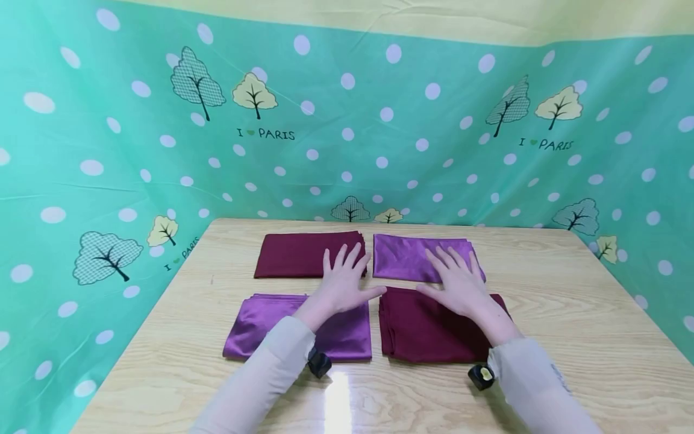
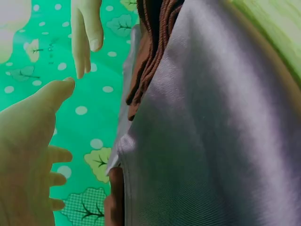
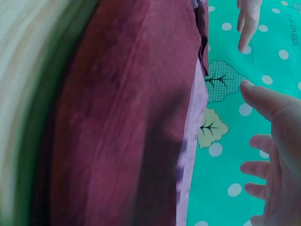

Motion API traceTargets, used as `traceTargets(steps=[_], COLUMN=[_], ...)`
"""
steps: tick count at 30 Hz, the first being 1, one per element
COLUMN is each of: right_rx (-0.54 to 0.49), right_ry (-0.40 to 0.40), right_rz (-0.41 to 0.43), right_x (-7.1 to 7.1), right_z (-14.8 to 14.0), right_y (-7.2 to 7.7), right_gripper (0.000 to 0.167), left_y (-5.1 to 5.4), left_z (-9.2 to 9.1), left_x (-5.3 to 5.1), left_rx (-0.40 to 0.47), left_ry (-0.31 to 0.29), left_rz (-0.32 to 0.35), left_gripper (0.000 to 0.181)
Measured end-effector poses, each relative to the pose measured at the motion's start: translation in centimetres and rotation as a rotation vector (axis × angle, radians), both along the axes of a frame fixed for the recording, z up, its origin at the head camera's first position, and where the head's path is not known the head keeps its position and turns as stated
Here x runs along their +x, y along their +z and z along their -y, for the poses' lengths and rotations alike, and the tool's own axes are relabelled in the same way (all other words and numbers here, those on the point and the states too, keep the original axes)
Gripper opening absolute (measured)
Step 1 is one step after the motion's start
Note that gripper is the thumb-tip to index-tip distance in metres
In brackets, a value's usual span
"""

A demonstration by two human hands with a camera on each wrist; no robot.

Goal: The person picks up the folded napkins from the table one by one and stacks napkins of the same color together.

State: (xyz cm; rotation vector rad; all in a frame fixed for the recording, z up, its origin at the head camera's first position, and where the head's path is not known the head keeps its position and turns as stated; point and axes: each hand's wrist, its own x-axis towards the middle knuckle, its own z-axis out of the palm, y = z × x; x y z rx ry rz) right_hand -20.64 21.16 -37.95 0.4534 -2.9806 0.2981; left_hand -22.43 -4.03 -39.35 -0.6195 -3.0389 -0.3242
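Four folded cloths lie in two rows on the table. At the back are a maroon cloth [image 1: 293,256] on the left and a shiny purple cloth [image 1: 398,259] on the right. In front, a second purple cloth [image 1: 260,328] is at left and a second maroon cloth [image 1: 423,334] at right. My left hand [image 1: 341,289], fingers spread, hovers over the front purple and back maroon cloths. Likewise spread, my right hand [image 1: 459,289] is above the front maroon and back purple cloths. Both wrist views show a gap between the hands and the fabric; neither holds anything.
The wooden table [image 1: 569,301] extends beyond the cloths on both sides. A green dotted curtain [image 1: 347,108] with tree prints hangs behind it and along its sides. Small black wrist cameras sit below both wrists.
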Motion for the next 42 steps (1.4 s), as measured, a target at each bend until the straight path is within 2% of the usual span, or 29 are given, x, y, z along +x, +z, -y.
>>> traceTargets(steps=[16, 22, 26, 31, 42], right_rx=[-0.007, 0.019, 0.063, 0.062, 0.055], right_ry=[-0.052, -0.085, -0.098, -0.123, -0.110], right_rz=[0.048, 0.058, 0.067, 0.119, 0.149], right_x=[0.9, 1.4, 1.7, 2.0, 2.5], right_z=[-4.0, -5.7, -6.7, -7.7, -9.1], right_y=[0.1, 0.2, -0.1, -0.6, -1.3], right_gripper=[0.071, 0.064, 0.059, 0.058, 0.045], left_y=[-0.1, -0.3, -0.3, -0.5, -1.3], left_z=[-1.3, -1.9, -2.3, -2.9, -3.5], left_x=[0.8, 0.9, 1.0, 1.0, 0.8], left_rx=[-0.005, 0.018, 0.002, -0.021, -0.010], left_ry=[-0.065, -0.083, -0.094, -0.121, -0.138], left_rz=[0.017, 0.059, 0.056, 0.042, 0.090], left_gripper=[0.077, 0.075, 0.070, 0.064, 0.059])
